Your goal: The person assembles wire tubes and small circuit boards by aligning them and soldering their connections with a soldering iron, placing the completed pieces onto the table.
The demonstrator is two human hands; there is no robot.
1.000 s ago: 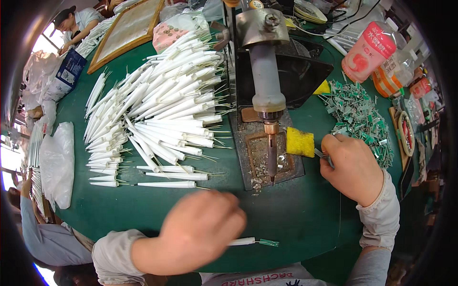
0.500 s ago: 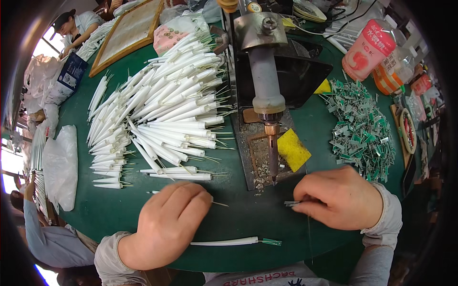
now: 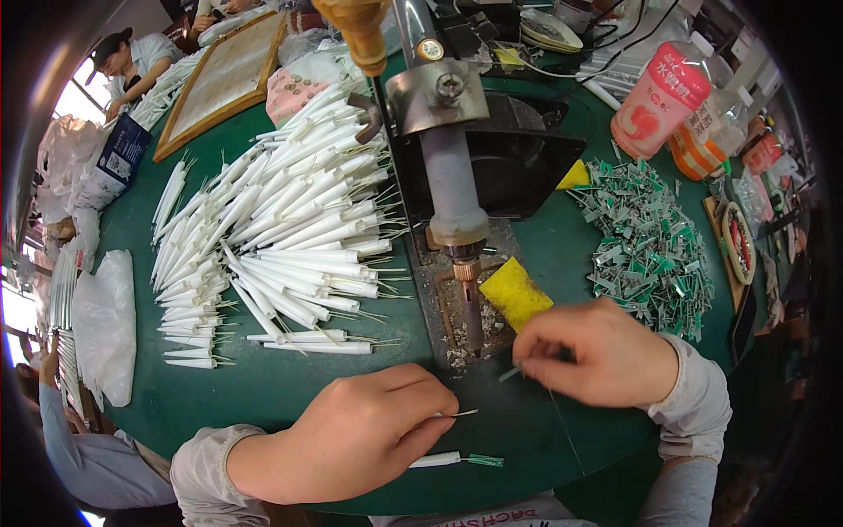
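My left hand (image 3: 356, 435) is closed, with thin bare wire leads (image 3: 465, 413) jutting from its fingertips; the rest of that piece, apparently a white tube, is hidden under my palm. Just beyond my left fingers lies another white tube (image 3: 436, 459) with a small green circuit board (image 3: 484, 459) at its end, partly covered by the hand. My right hand (image 3: 601, 356) pinches a small circuit board strip (image 3: 509, 374) below the yellow sponge (image 3: 515, 295). A thin strand of wire (image 3: 565, 426) hangs from near the same fingers. Between the hands, the soldering iron (image 3: 472, 321) points downward on its stand.
Many white tubes with wire ends (image 3: 299, 228) are heaped on the green table (image 3: 211, 400) to the left. Small green boards (image 3: 654, 250) form a pile at right, below a pink bottle (image 3: 660, 101). A wood-framed panel (image 3: 219, 83) and a person (image 3: 140, 66) are at far left.
My left hand has moved right with its wire-ended piece, now covering much of the tube on the table. The right hand has shifted slightly left, and its board strip is tilted. The view has shifted a little.
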